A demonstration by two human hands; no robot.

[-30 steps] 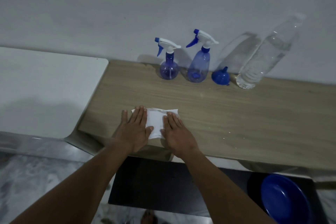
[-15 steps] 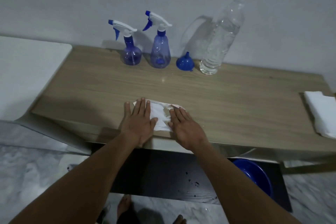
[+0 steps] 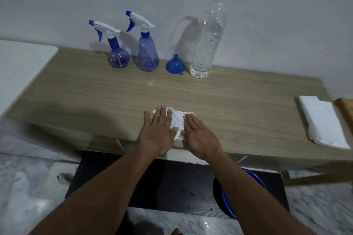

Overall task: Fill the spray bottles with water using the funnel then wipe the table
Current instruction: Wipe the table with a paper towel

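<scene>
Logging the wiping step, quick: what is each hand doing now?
Left hand: open, flat on the white cloth.
Right hand: open, flat on the same cloth.

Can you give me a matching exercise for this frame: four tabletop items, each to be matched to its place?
Items:
1. funnel
2. wipe
3. stack of napkins
4. clear water bottle

Places:
A. at the right end of the table
B. under the left hand and right hand, near the front edge
C. rightmost in the back row by the wall
D. between the taller spray bottle and the clear bottle, wide end down

Pairs: 1-D, 2-B, 3-A, 4-C
</scene>
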